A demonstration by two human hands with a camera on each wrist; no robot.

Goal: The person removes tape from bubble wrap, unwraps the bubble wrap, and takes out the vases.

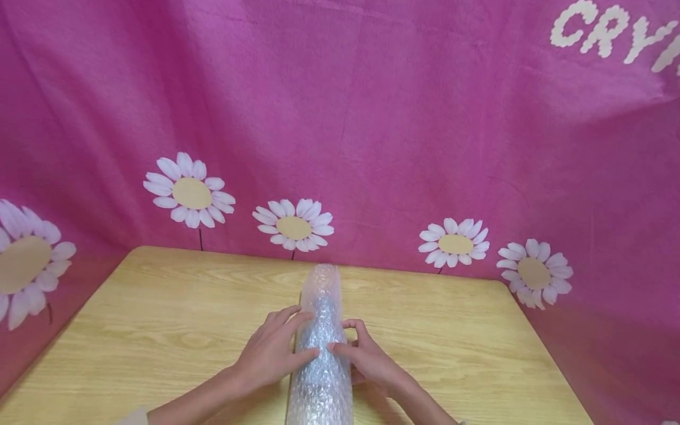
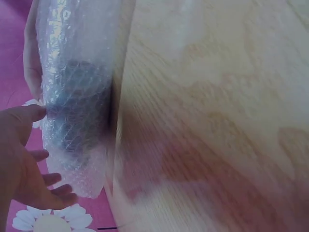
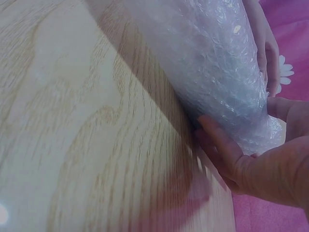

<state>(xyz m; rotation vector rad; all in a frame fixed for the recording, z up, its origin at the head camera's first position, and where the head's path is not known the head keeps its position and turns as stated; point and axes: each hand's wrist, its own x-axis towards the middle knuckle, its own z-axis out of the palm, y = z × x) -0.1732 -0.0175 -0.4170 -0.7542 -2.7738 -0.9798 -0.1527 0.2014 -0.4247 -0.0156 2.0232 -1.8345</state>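
A long roll of clear bubble wrap (image 1: pixel 321 378) lies on the table, pointing away from me, with a dark object dimly visible inside (image 2: pixel 79 111). My left hand (image 1: pixel 268 354) is at its left side, thumb resting on top and fingers spread and lightly bent; in the left wrist view the left hand (image 2: pixel 24 159) touches the wrap with its thumb. On the other side, my right hand (image 1: pixel 372 357) holds the roll, thumb on top and fingers curved against the lower side, as the right hand (image 3: pixel 256 164) shows in the right wrist view. The object inside cannot be identified.
The light wooden table (image 1: pixel 175 319) extends to both sides of the roll. Behind it and at both sides hangs a pink cloth (image 1: pixel 361 130) with printed daisies and white letters at the upper right. The roll's far end reaches near the table's back edge.
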